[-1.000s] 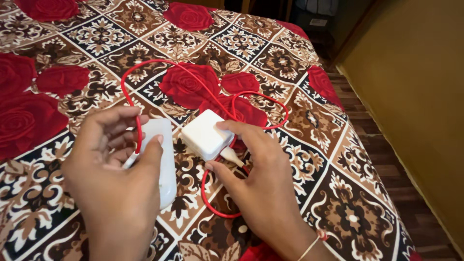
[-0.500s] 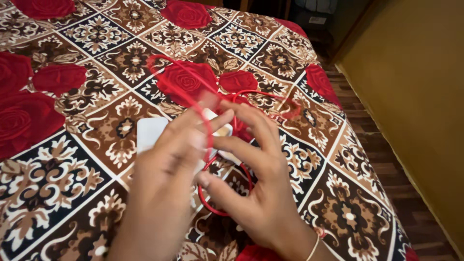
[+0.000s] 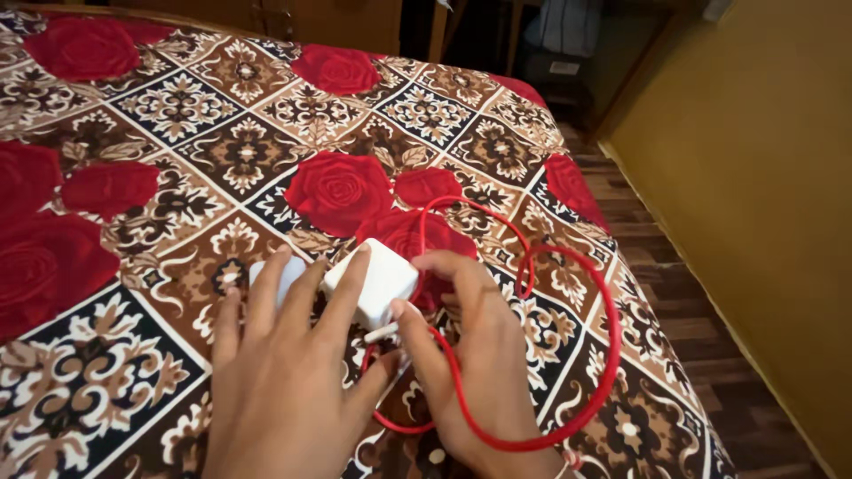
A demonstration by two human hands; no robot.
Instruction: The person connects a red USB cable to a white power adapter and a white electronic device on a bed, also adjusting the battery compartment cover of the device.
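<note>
I'm pinching white charger brick (image 3: 373, 279) with right hand (image 3: 461, 355) | left hand (image 3: 284, 372) spread flat, steadying | rigid, light; red cable (image 3: 568, 408) floppy: gripping brick sides

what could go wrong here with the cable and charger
The red cable loops loosely around the right hand, so it may snag on the wrist or tangle if pulled. The white plug sits bent close to the charger between the thumbs; a tug there could strain that joint. The left hand covers a white device, which might get pushed aside unnoticed.
</note>
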